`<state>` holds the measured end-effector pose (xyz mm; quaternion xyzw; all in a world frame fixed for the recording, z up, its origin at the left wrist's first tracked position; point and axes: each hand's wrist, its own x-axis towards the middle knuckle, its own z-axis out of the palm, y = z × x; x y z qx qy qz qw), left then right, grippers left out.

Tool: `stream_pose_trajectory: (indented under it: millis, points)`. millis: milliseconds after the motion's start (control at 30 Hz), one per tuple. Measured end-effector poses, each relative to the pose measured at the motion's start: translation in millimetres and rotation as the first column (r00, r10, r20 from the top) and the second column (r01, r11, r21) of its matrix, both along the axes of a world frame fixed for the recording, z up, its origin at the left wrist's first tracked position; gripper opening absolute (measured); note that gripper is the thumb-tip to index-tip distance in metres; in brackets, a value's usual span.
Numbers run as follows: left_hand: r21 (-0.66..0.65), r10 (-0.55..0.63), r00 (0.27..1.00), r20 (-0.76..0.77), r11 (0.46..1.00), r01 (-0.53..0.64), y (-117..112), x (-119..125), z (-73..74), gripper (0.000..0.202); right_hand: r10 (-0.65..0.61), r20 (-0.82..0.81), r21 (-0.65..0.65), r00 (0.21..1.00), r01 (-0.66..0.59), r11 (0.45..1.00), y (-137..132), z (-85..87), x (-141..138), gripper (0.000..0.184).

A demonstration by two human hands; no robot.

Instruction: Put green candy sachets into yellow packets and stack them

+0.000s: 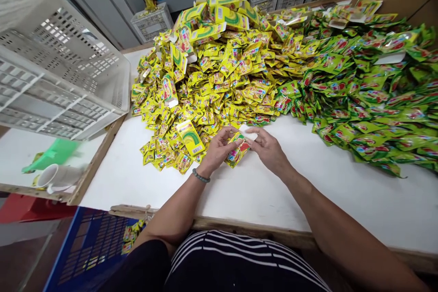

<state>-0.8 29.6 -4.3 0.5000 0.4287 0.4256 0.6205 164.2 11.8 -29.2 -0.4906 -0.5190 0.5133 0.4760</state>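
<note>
My left hand [219, 148] and my right hand [268, 148] meet over the white table [280, 191], both closed on a small stack of sachets [237, 151] with a white card or flap [248, 133] on top. A bead bracelet circles my left wrist. Just beyond lies a big heap of yellow sachets [219, 68] with several flat yellow-green cartons [190, 138] mixed in. A heap of green sachets [369, 82] spreads to the right.
A white plastic crate [51, 68] sits tilted at the left over a lower shelf with a white cup [54, 176] and green item. A blue crate [85, 251] holding a few sachets stands by my left knee. More crates and boxes stand at the back.
</note>
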Motion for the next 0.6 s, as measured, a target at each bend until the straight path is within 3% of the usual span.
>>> stream_pose_trajectory:
  millis: [100, 200, 300, 600]
  points:
    - [-0.006, 0.027, 1.000, -0.001, 1.000, -0.027, 0.5, -0.4, -1.3, 0.045, -0.005, 0.027, 0.015, 1.000, 0.004, 1.000, -0.4, 1.4, -0.6, 0.052]
    - [-0.083, 0.097, 0.994, 0.046, 0.992, -0.093, 0.2, -0.7, -2.2, 0.057, -0.013, 0.172, 0.137, 0.985, -0.011, 0.990, -1.3, 5.2, 0.2, 0.035]
    - [-0.125, 0.153, 0.985, 0.077, 0.982, -0.143, -0.4, -0.1, -2.8, 0.058, -0.040, 0.134, 0.168, 0.990, 0.017, 0.986, -1.6, 7.2, 0.9, 0.030]
    - [-0.106, 0.079, 0.995, 0.069, 0.992, -0.071, 1.4, 0.4, -3.1, 0.046, -0.132, -0.199, -0.180, 0.971, 0.097, 0.979, 2.4, 0.2, 1.9, 0.036]
